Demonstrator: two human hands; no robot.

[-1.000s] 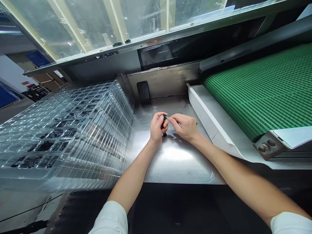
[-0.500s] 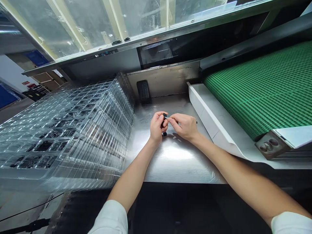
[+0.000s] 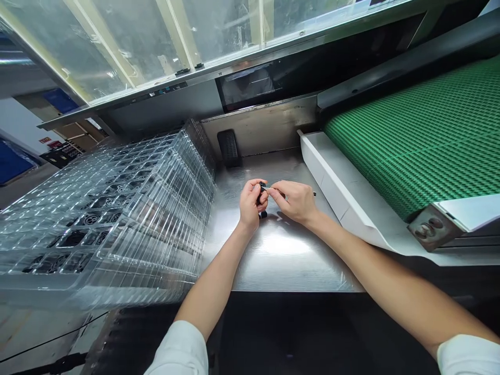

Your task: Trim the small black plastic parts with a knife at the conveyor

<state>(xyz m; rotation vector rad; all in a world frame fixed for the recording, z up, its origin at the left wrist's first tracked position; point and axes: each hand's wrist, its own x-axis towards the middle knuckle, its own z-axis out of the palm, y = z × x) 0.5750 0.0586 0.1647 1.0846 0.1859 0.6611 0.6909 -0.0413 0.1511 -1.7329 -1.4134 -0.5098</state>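
Over the metal tabletop (image 3: 283, 265), my left hand (image 3: 250, 205) is closed around a small black part (image 3: 262, 186), mostly hidden by the fingers. My right hand (image 3: 295, 199) pinches a thin tool (image 3: 266, 188) whose pale, narrow tip meets the black part. A dark end shows beyond the right knuckles, seemingly of the same tool. Just below the left fingers, another small black piece (image 3: 264, 214) lies on the metal.
Stacked clear plastic trays (image 3: 156, 208) with black round parts in their pockets stand at left. On the right runs a green mesh conveyor belt (image 3: 422, 135), bordered by a white guard (image 3: 332, 187). A black ridged pad (image 3: 228, 148) leans at the back wall.
Both hands keep their hold, with the tool's tip still at the black part. The view has shifted slightly; little else differs.
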